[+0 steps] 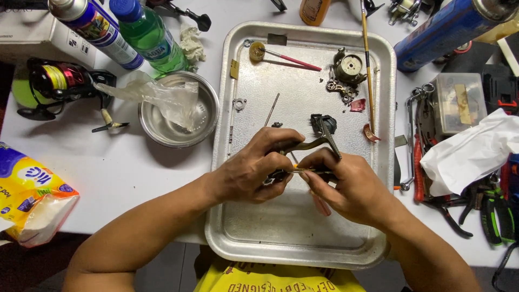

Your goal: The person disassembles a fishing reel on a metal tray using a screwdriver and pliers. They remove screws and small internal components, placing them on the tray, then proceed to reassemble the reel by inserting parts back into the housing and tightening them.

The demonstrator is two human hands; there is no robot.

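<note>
Over a metal tray (243,238), my left hand (251,170) grips a dark fishing-reel part (319,141) with a bent arm sticking up to the right. My right hand (346,184) pinches a thin tool with an orange tip (298,169) against the part; a reddish handle (323,206) shows below my fingers. Both hands meet at the tray's middle. On the tray's far side lie a grey reel housing (348,67), small gears (338,86), a yellow-headed brush (281,55), a thin rod (271,110) and a long brush (367,65).
A steel bowl (154,127) holding a plastic bag sits left of the tray. A green bottle (146,32), spray can (97,30), spinning reel (54,84) and tissue pack (32,194) lie left. Pliers (494,213), wrenches (411,140), a clear box (459,103) and tissue (470,151) crowd the right.
</note>
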